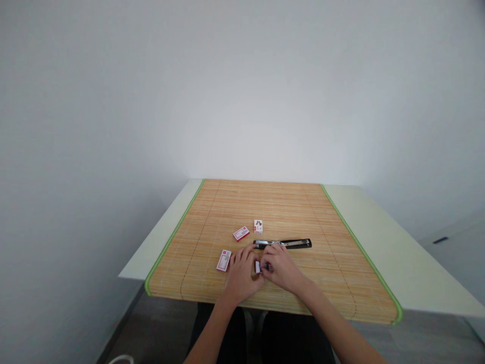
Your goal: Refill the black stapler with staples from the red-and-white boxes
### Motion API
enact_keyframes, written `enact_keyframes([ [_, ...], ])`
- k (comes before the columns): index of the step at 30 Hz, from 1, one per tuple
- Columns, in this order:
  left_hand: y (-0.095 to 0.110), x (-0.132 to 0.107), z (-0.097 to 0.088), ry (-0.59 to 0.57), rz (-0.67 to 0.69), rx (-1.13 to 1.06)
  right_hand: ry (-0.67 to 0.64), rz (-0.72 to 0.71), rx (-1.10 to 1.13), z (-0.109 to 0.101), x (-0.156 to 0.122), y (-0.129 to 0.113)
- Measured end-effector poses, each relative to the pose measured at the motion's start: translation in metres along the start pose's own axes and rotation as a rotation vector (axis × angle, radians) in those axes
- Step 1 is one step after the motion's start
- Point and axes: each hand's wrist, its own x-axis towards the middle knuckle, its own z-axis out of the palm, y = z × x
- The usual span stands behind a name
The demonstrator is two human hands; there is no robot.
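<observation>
Close to the mat's front edge, a small red-and-white staple box (257,267) sits between my hands. My left hand (242,270) is curled around its left side, thumb near the lower edge. The fingers of my right hand (279,265) pinch at the box's right end, over something small and grey that they mostly hide. Just beyond my fingertips lies a black stapler (299,243), unfolded flat with its metal rail showing. Left of my left hand rests a red-and-white box (224,260). Farther back are a similar tilted box (241,233) and a white box with a dark picture (258,226).
A bamboo mat (265,202) with green edging covers the middle of a white table (373,227). Its front edge hangs over my lap. A white wall (257,101) stands directly behind the table.
</observation>
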Motion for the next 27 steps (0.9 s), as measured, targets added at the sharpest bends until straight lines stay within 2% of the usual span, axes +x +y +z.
enact_keyframes([
  [9, 0.0, 0.0, 0.0, -0.005, -0.008, -0.004, -0.047, 0.008, -0.025, 0.0, 0.005, 0.006],
  [13, 0.0, 0.0, 0.0, -0.006, -0.01, -0.007, -0.03, -0.002, 0.037, -0.004, 0.001, 0.009],
  [17, -0.001, -0.001, -0.001, -0.011, -0.004, -0.03, 0.028, 0.048, 0.135, -0.018, -0.017, 0.02],
  [21, -0.006, -0.002, -0.002, -0.012, 0.016, -0.068, 0.01, 0.136, 0.147, -0.03, -0.044, 0.043],
  [27, -0.017, -0.002, -0.001, -0.027, 0.011, -0.152, 0.053, 0.204, 0.191, -0.03, -0.069, 0.064],
])
